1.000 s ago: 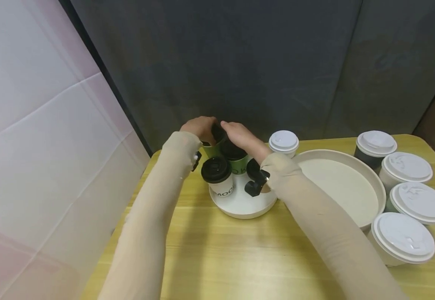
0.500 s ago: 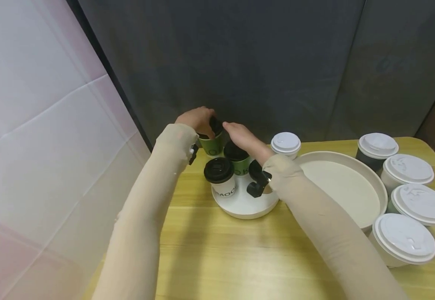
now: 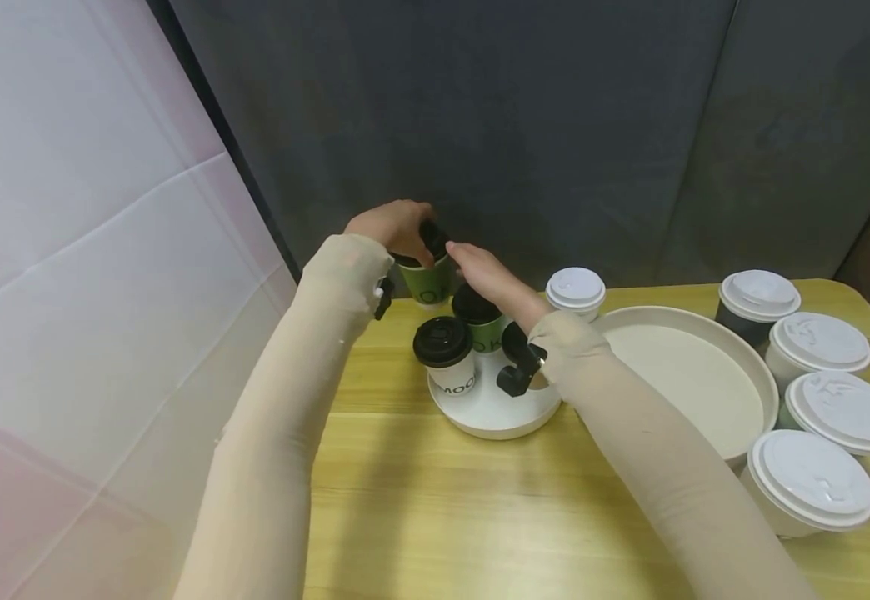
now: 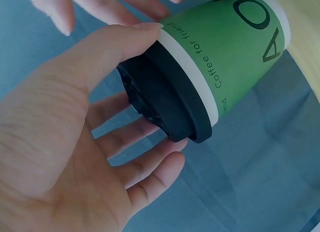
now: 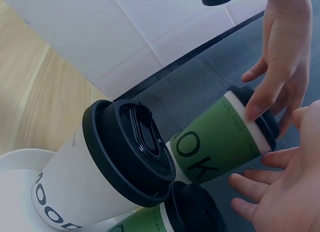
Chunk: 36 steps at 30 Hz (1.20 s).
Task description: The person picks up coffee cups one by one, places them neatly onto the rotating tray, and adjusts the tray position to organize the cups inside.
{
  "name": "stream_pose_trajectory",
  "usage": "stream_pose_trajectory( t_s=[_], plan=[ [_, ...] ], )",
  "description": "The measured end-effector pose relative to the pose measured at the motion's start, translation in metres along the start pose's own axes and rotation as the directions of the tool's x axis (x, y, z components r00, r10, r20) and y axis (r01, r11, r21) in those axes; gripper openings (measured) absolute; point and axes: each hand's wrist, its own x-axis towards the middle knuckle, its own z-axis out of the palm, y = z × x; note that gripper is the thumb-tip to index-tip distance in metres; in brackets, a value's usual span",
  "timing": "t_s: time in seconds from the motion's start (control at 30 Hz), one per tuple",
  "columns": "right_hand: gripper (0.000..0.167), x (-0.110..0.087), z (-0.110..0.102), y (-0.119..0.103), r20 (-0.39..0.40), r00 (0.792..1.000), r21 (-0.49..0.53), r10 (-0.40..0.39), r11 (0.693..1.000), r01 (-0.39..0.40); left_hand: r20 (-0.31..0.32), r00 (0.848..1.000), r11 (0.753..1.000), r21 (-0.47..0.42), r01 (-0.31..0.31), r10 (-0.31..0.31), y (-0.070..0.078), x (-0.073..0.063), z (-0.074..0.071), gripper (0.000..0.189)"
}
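Observation:
My left hand (image 3: 390,227) holds a green paper cup (image 3: 427,283) by its black lid (image 4: 160,96), thumb on one side and fingers on the other. The cup is behind and left of a white round tray (image 3: 491,423). My right hand (image 3: 483,271) has its fingers stretched out close beside that cup, as the right wrist view also shows. On the tray stand a white cup (image 3: 453,375) and a second green cup (image 3: 487,335), both black-lidded. Another black-lidded cup (image 3: 516,340) is partly hidden under my right wrist.
Right of the white tray lies a larger beige round tray (image 3: 682,375). A white-lidded cup (image 3: 576,292) stands behind it, and several more white-lidded cups (image 3: 821,340) line its right side. A dark partition (image 3: 517,125) rises behind the wooden table (image 3: 435,500); a pale panel (image 3: 105,250) stands left.
My left hand has moved back and slightly left with the green cup, widening its distance from the other cups. My right hand has stayed nearly in place.

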Motion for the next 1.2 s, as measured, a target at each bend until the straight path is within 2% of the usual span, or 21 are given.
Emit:
stream_pose_trajectory(
  t_s=[0.43, 0.67, 0.83, 1.2],
  plan=[
    [0.065, 0.000, -0.004, -0.001, -0.001, 1.000, 0.002, -0.031, 1.000, 0.031, 0.010, 1.000, 1.000, -0.001, 0.028, -0.028, 0.005, -0.008, -0.020, 0.078],
    [0.063, 0.000, -0.006, -0.003, -0.038, 0.998, 0.019, -0.056, 0.998, 0.057, -0.016, 1.000, 0.999, -0.030, -0.022, 0.021, 0.003, -0.006, -0.026, 0.078],
    [0.063, -0.003, -0.008, -0.005, -0.061, 0.996, 0.022, -0.059, 0.998, 0.061, -0.026, 0.999, 0.999, -0.034, -0.031, 0.030, 0.005, -0.006, -0.030, 0.080],
    [0.060, -0.023, -0.016, -0.008, -0.057, 0.990, 0.082, -0.126, 0.988, 0.131, -0.049, 0.995, 0.994, -0.066, -0.092, 0.089, 0.008, -0.013, -0.038, 0.081]
  ],
)
